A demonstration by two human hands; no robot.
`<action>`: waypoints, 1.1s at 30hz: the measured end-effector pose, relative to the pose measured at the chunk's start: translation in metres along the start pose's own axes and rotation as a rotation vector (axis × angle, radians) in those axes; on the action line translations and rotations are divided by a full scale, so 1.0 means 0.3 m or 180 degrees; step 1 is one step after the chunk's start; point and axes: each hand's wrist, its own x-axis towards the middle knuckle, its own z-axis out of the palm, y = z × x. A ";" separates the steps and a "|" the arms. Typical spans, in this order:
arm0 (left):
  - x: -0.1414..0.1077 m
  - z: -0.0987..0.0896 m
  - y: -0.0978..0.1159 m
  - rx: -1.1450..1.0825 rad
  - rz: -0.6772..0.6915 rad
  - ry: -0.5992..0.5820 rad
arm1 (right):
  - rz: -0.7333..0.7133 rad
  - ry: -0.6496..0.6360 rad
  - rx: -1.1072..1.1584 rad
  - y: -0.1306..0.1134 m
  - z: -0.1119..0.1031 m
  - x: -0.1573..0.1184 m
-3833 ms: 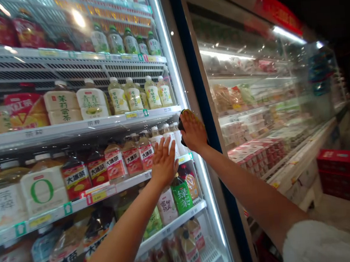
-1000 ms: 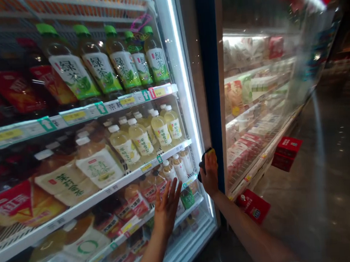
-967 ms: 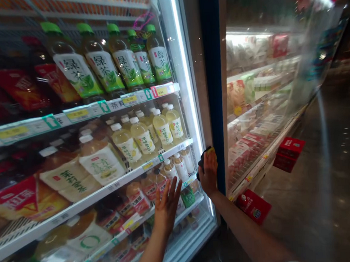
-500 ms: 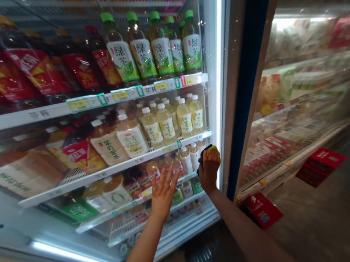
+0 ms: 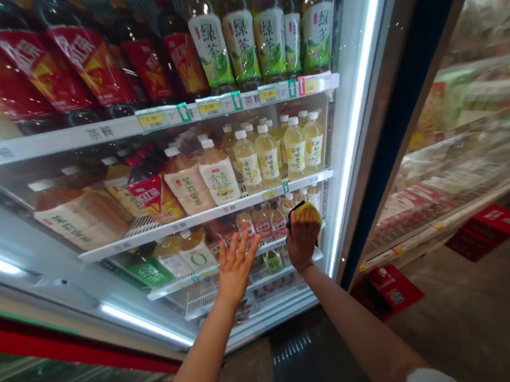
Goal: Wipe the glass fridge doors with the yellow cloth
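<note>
My left hand (image 5: 236,268) is raised with fingers spread and holds nothing. It is in front of the lower shelf of bottled drinks (image 5: 261,223); whether it touches anything, I cannot tell. My right hand (image 5: 303,243) is closed around a small black and yellow object (image 5: 307,211), whose exact kind does not show. That hand is near the cooler's right side, in front of small white-capped bottles. Above both hands, pale yellow bottles (image 5: 296,150) stand on the middle shelf, with green tea bottles (image 5: 210,41) on the shelf over them.
A lit drinks cooler has several shelves with white edges (image 5: 221,208) and price tags (image 5: 208,107). Dark bottles with red labels (image 5: 88,66) fill its upper left. A bright light strip (image 5: 358,106) runs down its right side. Another stocked case (image 5: 455,157) and red signs (image 5: 389,292) are farther right.
The cooler and its bottles have shifted right and upward in view as the camera turned. My left hand stays spread, and my right hand keeps hold of the black and yellow object.
</note>
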 end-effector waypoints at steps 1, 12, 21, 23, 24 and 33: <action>-0.011 -0.001 -0.007 -0.0009 -0.0009 0.0015 | -0.0228 -0.0079 0.0009 -0.029 0.008 -0.035; -0.197 -0.082 -0.222 -0.0498 -0.0256 -0.0239 | 0.0211 -0.0225 0.0020 -0.238 -0.005 -0.076; -0.338 -0.151 -0.378 -0.0480 -0.0258 -0.0494 | -0.0285 -0.0724 -0.0058 -0.348 0.003 -0.205; -0.370 -0.161 -0.411 -0.0516 -0.0274 -0.0481 | 0.0067 -0.0478 -0.0132 -0.396 0.004 -0.152; -0.385 -0.163 -0.425 -0.0530 -0.0277 -0.0459 | 0.0191 -0.0375 -0.0154 -0.442 0.008 -0.128; -0.492 -0.192 -0.561 -0.0522 -0.0038 -0.0416 | -0.0760 -0.0879 -0.0147 -0.611 0.023 -0.292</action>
